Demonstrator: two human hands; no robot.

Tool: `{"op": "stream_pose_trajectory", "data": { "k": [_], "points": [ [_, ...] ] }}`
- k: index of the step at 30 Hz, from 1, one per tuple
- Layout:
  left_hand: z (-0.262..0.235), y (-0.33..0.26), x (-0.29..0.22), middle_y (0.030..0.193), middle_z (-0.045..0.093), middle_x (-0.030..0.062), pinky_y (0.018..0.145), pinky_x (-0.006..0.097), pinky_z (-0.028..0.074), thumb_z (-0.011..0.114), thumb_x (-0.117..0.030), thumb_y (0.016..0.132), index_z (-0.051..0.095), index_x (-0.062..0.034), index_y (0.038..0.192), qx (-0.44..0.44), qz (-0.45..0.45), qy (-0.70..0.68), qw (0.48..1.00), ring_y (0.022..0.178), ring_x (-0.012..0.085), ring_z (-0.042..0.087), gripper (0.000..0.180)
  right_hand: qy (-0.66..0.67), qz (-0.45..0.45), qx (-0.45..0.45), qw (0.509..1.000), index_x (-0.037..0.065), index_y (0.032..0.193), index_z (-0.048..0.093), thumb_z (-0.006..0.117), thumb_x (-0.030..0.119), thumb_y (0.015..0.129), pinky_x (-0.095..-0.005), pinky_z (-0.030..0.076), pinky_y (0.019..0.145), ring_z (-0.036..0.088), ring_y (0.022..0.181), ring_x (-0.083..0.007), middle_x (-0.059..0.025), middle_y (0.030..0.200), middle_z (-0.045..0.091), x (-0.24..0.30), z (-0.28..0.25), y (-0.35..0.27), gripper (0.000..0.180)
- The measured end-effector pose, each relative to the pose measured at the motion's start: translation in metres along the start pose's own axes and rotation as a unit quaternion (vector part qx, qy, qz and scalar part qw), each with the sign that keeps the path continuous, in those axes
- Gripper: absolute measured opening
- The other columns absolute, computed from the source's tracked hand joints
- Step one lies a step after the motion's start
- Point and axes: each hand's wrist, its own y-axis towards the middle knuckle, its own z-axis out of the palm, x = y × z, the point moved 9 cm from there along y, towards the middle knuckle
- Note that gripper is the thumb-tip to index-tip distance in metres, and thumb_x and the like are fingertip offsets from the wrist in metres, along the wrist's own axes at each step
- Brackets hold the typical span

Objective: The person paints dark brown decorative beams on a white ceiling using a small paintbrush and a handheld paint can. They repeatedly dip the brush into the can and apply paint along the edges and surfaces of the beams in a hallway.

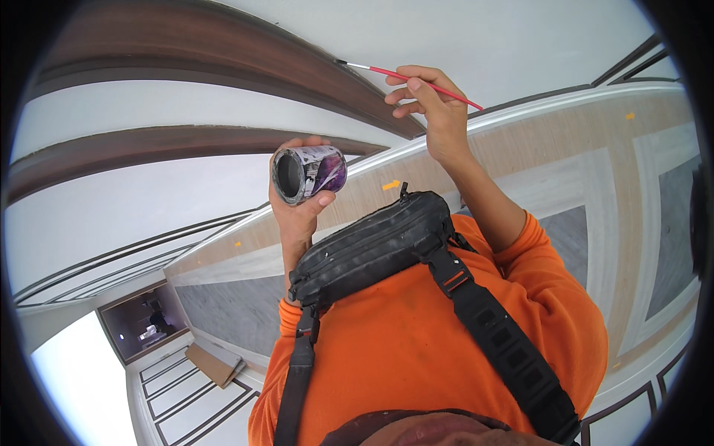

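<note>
My left hand [297, 214] is wrapped round a small paint can [324, 169], its grey, paint-smeared open end tipped to the left and purple showing on its side. A thin paintbrush [385, 72] with a red handle is pinched between the thumb and fingers of my right hand [435, 104]. The brush's dark bristles meet, or come very close to, the edge of a dark brown wooden door frame [297, 56] beside the white wall [513, 37]. Whether the bristles touch it I cannot tell.
A second brown wooden trim [186, 140] runs below the frame. White baseboard [520, 111] borders a floor [543, 145] of beige and grey panels with small orange marks. A black chest bag [372, 241] hangs in front of me. Flat brown boards [212, 362] lean by the far doorway [145, 320].
</note>
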Motion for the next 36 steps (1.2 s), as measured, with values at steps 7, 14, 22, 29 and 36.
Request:
{"op": "stream_pose_trajectory", "data": {
  "k": [7, 14, 22, 29, 36],
  "points": [
    [0.004, 0.0, -0.004, 0.13, 0.064, 0.0196, 0.104, 0.041, 0.057, 0.1, -0.021, 0.06, 0.05, -0.0009, 0.138, 0.0, 0.002, -0.005, 1.0, 0.122, 0.0307, 0.064, 0.095, -0.006, 0.004, -0.014, 1.0, 0.001, 0.115, 0.07, 0.062, 0.017, 0.103, -0.0275, 0.058, 0.067, 0.073, 0.087, -0.0179, -0.0143, 0.107, 0.076, -0.002, -0.005, 0.001, 0.021],
    [0.005, 0.0, -0.006, 0.13, 0.064, 0.0199, 0.105, 0.04, 0.056, 0.1, -0.02, 0.06, 0.05, -0.0003, 0.139, 0.0, 0.001, -0.004, 1.0, 0.122, 0.0305, 0.064, 0.096, -0.023, 0.022, -0.017, 0.999, 0.001, 0.115, 0.07, 0.061, 0.017, 0.103, -0.0278, 0.059, 0.066, 0.074, 0.086, -0.0178, -0.0148, 0.105, 0.076, -0.008, -0.007, 0.005, 0.022],
    [0.004, -0.001, -0.006, 0.131, 0.064, 0.0199, 0.104, 0.041, 0.056, 0.1, -0.02, 0.06, 0.049, 0.0003, 0.139, -0.001, -0.001, -0.003, 1.0, 0.123, 0.0304, 0.064, 0.096, -0.03, 0.02, -0.011, 0.999, 0.001, 0.114, 0.07, 0.061, 0.016, 0.103, -0.0272, 0.058, 0.066, 0.073, 0.084, -0.0172, -0.0148, 0.104, 0.076, -0.004, -0.002, 0.008, 0.021],
    [0.001, -0.002, -0.003, 0.131, 0.064, 0.0193, 0.104, 0.04, 0.055, 0.099, -0.016, 0.061, 0.05, 0.0002, 0.14, 0.002, 0.006, -0.004, 1.0, 0.123, 0.0293, 0.064, 0.094, -0.032, 0.017, -0.02, 0.999, -0.001, 0.114, 0.069, 0.06, 0.014, 0.103, -0.0273, 0.058, 0.065, 0.072, 0.084, -0.017, -0.0148, 0.104, 0.076, -0.004, -0.009, 0.004, 0.02],
    [0.008, 0.0, -0.001, 0.134, 0.066, 0.0166, 0.108, 0.037, 0.05, 0.094, -0.005, 0.065, 0.053, -0.0012, 0.137, 0.027, -0.009, 0.068, 0.997, 0.124, 0.0246, 0.063, 0.083, -0.081, -0.047, 0.096, 0.991, -0.002, 0.112, 0.07, 0.064, 0.009, 0.101, -0.0268, 0.058, 0.065, 0.071, 0.082, -0.0156, -0.0132, 0.098, 0.074, 0.043, 0.009, 0.006, 0.017]
  ]
}}
